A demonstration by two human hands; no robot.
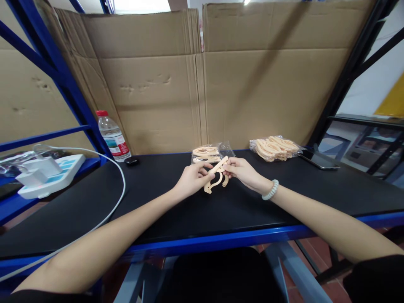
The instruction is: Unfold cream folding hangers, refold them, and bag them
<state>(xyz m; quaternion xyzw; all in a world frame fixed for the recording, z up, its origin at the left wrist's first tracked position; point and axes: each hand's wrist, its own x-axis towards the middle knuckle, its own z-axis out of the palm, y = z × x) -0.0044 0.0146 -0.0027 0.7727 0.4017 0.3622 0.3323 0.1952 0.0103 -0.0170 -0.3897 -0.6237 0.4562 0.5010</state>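
A beige folding hanger, with a straight bar and curved pieces below it, is held up just above the black tabletop. My left hand is closed on its lower left end, thumb on the bar. At the upper right end, my right hand pinches it between thumb and fingers. The fingers hide part of the joints. Right behind my hands lies a clear plastic bag with beige hanger pieces in it. A fuller bag of beige hangers rests farther right.
On the black table, a water bottle with a red cap stands at the back left by a small black object. A white cable runs from the power strip. A phone-like device lies right. Cardboard walls the back.
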